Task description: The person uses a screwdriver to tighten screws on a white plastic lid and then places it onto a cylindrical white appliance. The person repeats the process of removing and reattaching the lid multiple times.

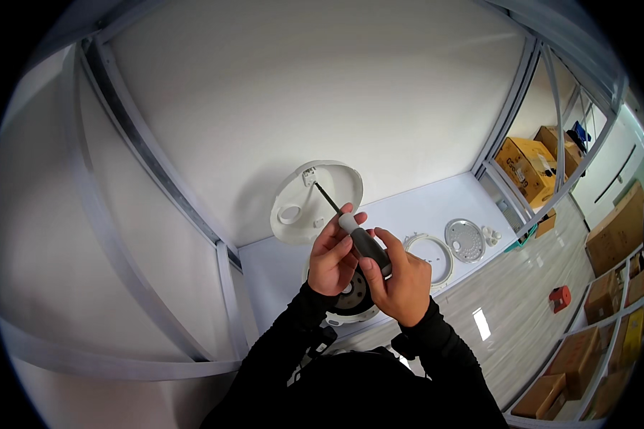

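Both hands are closed on a screwdriver (pixel 366 247) with a grey handle and a dark shaft. My left hand (pixel 328 263) grips its light collar near the shaft, while my right hand (pixel 403 283) wraps the handle's rear end. The shaft points up and left, its tip over a small fitting inside a white round cover (pixel 343 187). That cover stands tilted against the back wall, its hollow side facing me; whether the tip touches a screw cannot be made out. Beneath my hands lies a round part with a dark centre (pixel 352 300), partly hidden by them.
Right of my hands on the white table (pixel 397 212) lie a white ring (pixel 450 263), a perforated round disc (pixel 467 240) and small white pieces (pixel 491 235). Metal frame posts edge the table. Cardboard boxes (pixel 526 171) and a red object (pixel 559 299) are farther right.
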